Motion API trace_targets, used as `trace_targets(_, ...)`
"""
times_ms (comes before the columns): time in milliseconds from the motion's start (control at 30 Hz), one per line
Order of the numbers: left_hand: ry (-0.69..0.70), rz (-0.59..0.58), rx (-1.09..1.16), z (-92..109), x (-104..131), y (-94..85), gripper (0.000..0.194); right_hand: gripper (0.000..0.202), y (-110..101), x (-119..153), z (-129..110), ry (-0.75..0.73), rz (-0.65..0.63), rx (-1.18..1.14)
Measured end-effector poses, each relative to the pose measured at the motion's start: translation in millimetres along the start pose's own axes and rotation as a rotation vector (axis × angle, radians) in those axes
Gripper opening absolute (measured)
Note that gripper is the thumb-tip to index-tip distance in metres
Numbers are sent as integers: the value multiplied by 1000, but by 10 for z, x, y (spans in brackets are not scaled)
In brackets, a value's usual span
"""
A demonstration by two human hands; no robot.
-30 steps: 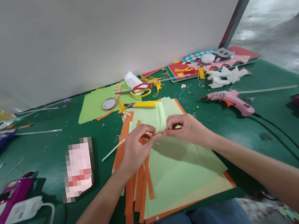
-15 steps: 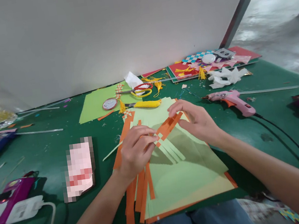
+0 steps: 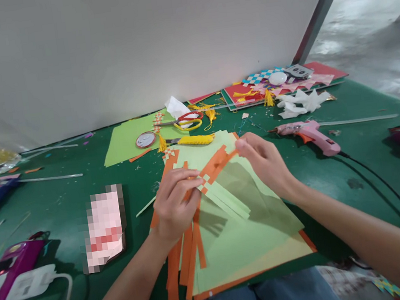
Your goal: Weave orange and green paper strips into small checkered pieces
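Between my hands is a small piece of woven paper strips [image 3: 206, 180], orange strips going up to the right and pale green ones down to the right, crossing in a little checkered patch. My left hand [image 3: 177, 197] pinches the patch at its left edge. At the upper right, my right hand [image 3: 263, 159] grips the end of one orange paper strip [image 3: 231, 155] between thumb and fingers, apart from the other orange strips. Below lie pale green paper sheets [image 3: 249, 246] over orange ones. Loose orange strips [image 3: 191, 264] lie along their left side, partly under my left hand.
Beyond the sheets are a yellow utility knife [image 3: 196, 140], scissors [image 3: 191, 120], a round tin [image 3: 146, 139] and yellow tassels [image 3: 210, 114]. A pink glue gun [image 3: 310, 134] with its cable lies right. A blurred-out pink object [image 3: 105, 226] and a purple power strip [image 3: 20, 267] lie left.
My right hand has shifted slightly right and pulled one orange strip away from the others. My left hand, still on the woven patch, has moved a little left.
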State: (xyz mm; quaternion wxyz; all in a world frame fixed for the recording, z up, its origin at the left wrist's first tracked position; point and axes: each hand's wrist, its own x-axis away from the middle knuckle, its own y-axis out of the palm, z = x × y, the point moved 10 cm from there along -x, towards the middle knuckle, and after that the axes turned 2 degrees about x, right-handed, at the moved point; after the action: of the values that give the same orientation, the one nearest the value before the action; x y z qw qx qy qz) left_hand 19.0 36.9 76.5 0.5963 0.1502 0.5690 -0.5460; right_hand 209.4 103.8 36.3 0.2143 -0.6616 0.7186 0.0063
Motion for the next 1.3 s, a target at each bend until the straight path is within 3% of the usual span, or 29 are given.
trace_targets(67,-11,60,-17,-9,-14,-58,25,53,-13,5,59,59,2,-60)
trace_targets(167,20,76,-35,12,-23,-74,23,62,256,64,93,138,-232,-141)
trace_targets(233,49,42,-45,34,-19,-40,22,52,504,173,129,221,-426,-190)
trace_targets(300,75,-16,-52,56,-8,20,22,39,660,272,194,320,-515,-241)
trace_targets(433,94,-133,-40,83,25,150,23,29,751,326,278,420,-497,-414)
trace_targets(533,16,-152,9,25,30,185,23,25,707,288,292,401,-458,-436)
trace_targets(667,-408,-110,189,-355,86,186,18,28,634,246,298,364,-421,-343)
trace_targets(733,-607,-183,265,-496,169,287,18,31,622,248,312,369,-414,-284)
trace_targets(800,-693,-311,294,-517,229,417,24,32,622,255,321,374,-415,-240)
trace_targets(867,-728,-419,307,-492,272,518,27,32,630,260,315,368,-420,-227)
trace_targets(967,-774,-487,349,-467,316,586,30,31,637,265,306,364,-427,-229)
trace_targets(1300,-810,-475,432,-500,343,587,29,27,623,241,274,364,-413,-321)
